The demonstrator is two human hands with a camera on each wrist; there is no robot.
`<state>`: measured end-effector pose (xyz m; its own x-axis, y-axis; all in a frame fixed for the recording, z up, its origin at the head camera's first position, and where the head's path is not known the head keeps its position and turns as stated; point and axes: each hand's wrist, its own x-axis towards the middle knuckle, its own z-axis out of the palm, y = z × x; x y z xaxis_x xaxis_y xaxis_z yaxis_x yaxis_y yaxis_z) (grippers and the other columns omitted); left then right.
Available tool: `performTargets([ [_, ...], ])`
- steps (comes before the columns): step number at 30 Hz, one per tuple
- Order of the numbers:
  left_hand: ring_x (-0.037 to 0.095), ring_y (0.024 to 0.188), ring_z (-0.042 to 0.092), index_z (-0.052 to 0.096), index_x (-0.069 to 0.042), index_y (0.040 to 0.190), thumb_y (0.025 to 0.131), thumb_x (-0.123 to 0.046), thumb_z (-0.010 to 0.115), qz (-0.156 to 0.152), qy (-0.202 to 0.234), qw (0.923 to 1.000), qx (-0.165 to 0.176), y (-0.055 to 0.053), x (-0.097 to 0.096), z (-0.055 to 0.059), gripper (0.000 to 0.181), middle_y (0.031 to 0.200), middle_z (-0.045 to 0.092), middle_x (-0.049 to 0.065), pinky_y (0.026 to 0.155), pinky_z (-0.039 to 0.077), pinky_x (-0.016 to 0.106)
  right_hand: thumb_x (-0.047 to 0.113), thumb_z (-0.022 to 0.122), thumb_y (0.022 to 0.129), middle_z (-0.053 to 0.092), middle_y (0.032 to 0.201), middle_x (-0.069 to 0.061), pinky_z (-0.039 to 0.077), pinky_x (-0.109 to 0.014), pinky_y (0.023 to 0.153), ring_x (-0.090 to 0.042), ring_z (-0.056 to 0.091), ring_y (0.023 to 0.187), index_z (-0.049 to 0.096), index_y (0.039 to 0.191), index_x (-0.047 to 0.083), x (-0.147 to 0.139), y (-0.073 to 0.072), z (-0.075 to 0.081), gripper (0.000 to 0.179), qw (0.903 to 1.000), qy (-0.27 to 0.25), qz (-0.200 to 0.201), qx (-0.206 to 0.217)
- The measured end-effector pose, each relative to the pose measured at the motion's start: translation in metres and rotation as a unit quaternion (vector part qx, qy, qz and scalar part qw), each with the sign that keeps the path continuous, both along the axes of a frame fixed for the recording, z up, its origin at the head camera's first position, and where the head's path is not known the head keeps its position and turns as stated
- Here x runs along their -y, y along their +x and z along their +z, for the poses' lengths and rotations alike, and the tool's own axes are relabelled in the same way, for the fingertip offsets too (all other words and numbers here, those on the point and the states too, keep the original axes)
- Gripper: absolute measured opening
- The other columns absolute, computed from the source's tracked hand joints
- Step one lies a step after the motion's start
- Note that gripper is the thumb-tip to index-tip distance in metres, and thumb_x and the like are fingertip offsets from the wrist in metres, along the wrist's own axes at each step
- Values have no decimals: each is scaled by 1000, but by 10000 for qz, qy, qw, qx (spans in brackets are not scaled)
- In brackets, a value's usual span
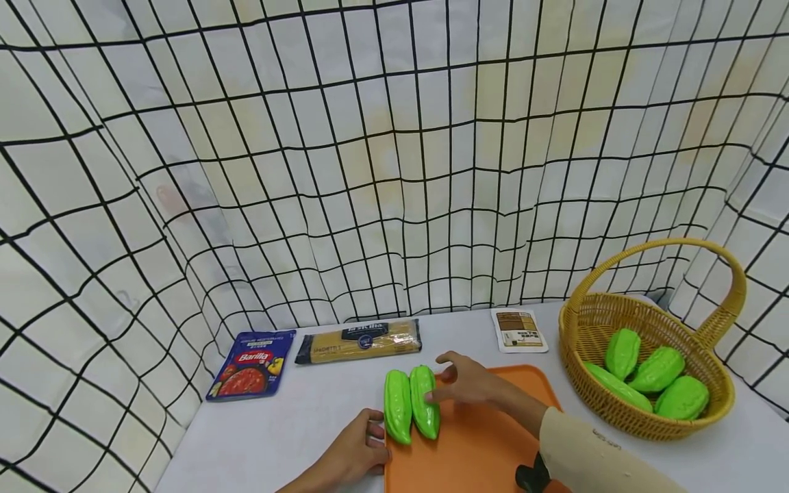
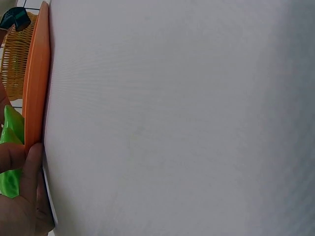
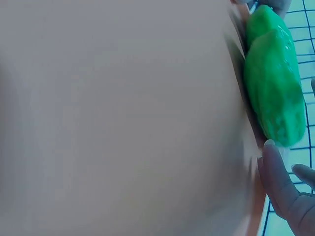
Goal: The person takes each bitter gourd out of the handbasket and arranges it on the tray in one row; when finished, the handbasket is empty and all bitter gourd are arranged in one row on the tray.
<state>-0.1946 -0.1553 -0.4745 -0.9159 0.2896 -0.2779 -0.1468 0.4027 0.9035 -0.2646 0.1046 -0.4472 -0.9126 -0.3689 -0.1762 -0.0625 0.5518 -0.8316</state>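
Now, two bitter gourds [image 1: 411,405] lie side by side on an orange tray [image 1: 468,453]

Nearest, a pale sleeve [image 1: 598,460] and the forearm cross the right part of the orange tray and hide some of it; a black strap [image 1: 535,474] shows beside the cuff. Both bitter gourds sit lengthwise at the tray's far left corner, between the two hands. The left hand [image 1: 357,448] is at the tray's left edge, its fingers bent against that side; whether they grip the rim, I cannot tell. The right hand [image 1: 465,380] reaches over from the other side, thumb and forefinger well apart, the thumb at the side of the right-hand gourd and nothing clamped between them. To the right on the white desk [image 1: 296,419], a wicker basket [image 1: 607,416] with an arched handle holds four more gourds [image 1: 656,370]. Beyond the tray lie a blue pouch [image 1: 254,365] reading "Barilla", a pasta pack [image 1: 327,348] marked "SPAGHETTI", and a small white packet [image 1: 520,331] whose brown label is too small to read. Farthest back, black grid lines cover a white backdrop [image 1: 437,198].
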Motion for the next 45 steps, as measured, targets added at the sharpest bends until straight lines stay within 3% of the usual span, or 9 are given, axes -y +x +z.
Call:
performTargets([
  [7, 18, 89, 59, 43, 11, 132, 76, 3, 66, -16, -36, 10000, 40, -2, -1, 0, 61, 105, 54, 14, 68, 63, 33, 27, 85, 79, 56, 125, -17, 61, -37, 75, -22, 65, 93, 43, 146, 3, -28, 0, 12, 83, 9996, -256, -79, 126],
  [15, 17, 88, 59, 43, 11, 132, 77, 3, 65, 1, -54, 10000, 50, -3, -2, 0, 60, 104, 54, 14, 68, 63, 34, 30, 85, 78, 56, 131, -19, 60, -37, 80, -24, 67, 105, 45, 145, 6, -68, 6, 30, 82, 9999, -103, -60, -86],
  [25, 18, 90, 60, 43, 10, 134, 77, 2, 66, -46, -203, 9996, 170, -5, -3, -2, 62, 105, 55, 14, 71, 63, 34, 29, 82, 81, 56, 128, -18, 57, -33, 78, -22, 65, 100, 44, 145, 3, -121, 22, 54, 79, 9970, -83, 346, -689],
  [35, 18, 90, 61, 43, 10, 134, 77, 2, 67, -48, -210, 9996, 179, -5, -3, -4, 62, 105, 55, 14, 70, 63, 33, 27, 77, 86, 58, 126, -18, 59, -29, 74, -18, 67, 95, 47, 142, 1, -182, 43, 71, 69, 9956, 225, 234, -875],
  [45, 18, 90, 60, 42, 11, 134, 77, 2, 67, 18, -155, 9997, 160, -4, 0, -2, 63, 106, 55, 14, 69, 63, 34, 24, 72, 91, 57, 126, -25, 63, -36, 73, -24, 68, 97, 46, 141, -6, -233, 37, 84, 64, 9955, 425, -60, -847],
])
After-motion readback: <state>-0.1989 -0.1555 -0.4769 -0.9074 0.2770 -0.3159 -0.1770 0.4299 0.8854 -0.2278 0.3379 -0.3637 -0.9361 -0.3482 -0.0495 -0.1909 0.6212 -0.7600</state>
